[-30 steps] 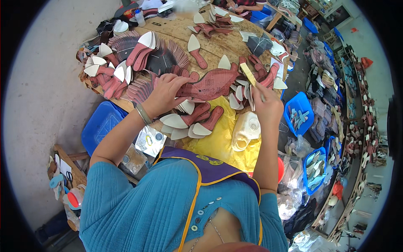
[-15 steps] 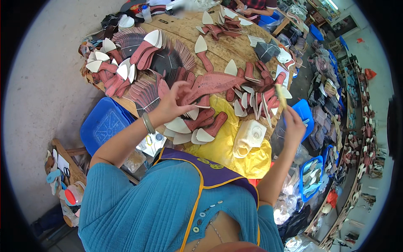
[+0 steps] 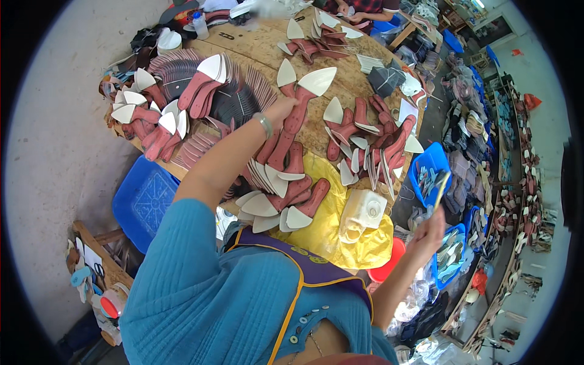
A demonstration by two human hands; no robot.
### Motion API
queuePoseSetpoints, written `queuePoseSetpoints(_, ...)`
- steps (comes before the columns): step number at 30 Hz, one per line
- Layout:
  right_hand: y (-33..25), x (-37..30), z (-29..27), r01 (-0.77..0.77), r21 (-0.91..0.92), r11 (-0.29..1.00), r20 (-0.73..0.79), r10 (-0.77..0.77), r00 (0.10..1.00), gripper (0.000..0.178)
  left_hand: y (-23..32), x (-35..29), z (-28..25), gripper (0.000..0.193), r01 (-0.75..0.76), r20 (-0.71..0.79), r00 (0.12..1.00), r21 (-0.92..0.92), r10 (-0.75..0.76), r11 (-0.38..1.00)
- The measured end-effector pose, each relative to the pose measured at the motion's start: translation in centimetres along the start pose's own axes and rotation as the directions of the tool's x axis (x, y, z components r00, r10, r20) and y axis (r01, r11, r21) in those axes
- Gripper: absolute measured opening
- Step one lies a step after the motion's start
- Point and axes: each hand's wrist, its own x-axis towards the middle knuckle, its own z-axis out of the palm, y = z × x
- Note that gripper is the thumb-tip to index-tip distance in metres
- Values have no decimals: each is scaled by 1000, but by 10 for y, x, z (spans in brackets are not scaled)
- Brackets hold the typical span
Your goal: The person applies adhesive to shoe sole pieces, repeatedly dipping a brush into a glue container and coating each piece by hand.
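Note:
My left hand (image 3: 282,111) reaches out over the wooden table, its fingers closed at the edge of a red insole with a white toe (image 3: 303,99). This insole lies over other red insoles, with another white toe (image 3: 286,74) just beyond it. My right hand (image 3: 427,232) is off the table's right side, closed around a thin brush (image 3: 440,193) with a pale handle held upright. Nearer me, several red-and-white insoles (image 3: 308,210) overlap at the table edge. Another loose heap of insoles (image 3: 371,134) lies to the right.
A white plastic jug (image 3: 363,211) stands on a yellow plastic sheet (image 3: 316,232), beside a red basin (image 3: 389,260). Fanned stacks of insoles (image 3: 234,91) fill the left of the table (image 3: 255,45). Blue crates (image 3: 143,198) stand on both sides. Another person's hands (image 3: 359,16) are at the far edge.
My left hand has moved away from me across the pile and now has a white-toed insole there. My right hand has lowered toward me with the brush, and the red basin shows more.

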Motion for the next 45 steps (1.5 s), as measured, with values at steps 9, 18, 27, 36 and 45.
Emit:
queuePoseSetpoints(9,31,-62,-27,-203,-135,970,-244,166,955,30,-24,168,-38,29,11,-231,941,752,248,659)
queuePoseSetpoints(18,36,-75,-26,-271,-204,941,-460,152,875,26,-49,198,-5,48,114,205,828,849,522,-515)
queuePoseSetpoints(27,47,-47,-19,-179,-72,981,-224,159,962,29,-9,89,-23,22,-761,828,533,380,-173,-526)
queuePoseSetpoints(36,54,-51,-31,-131,87,988,-177,144,974,24,-35,31,-24,33,-843,631,500,196,-594,-501)
queuePoseSetpoints(45,49,-55,-40,-102,62,993,-209,112,972,27,-74,47,8,38,-820,670,526,235,-524,-522)
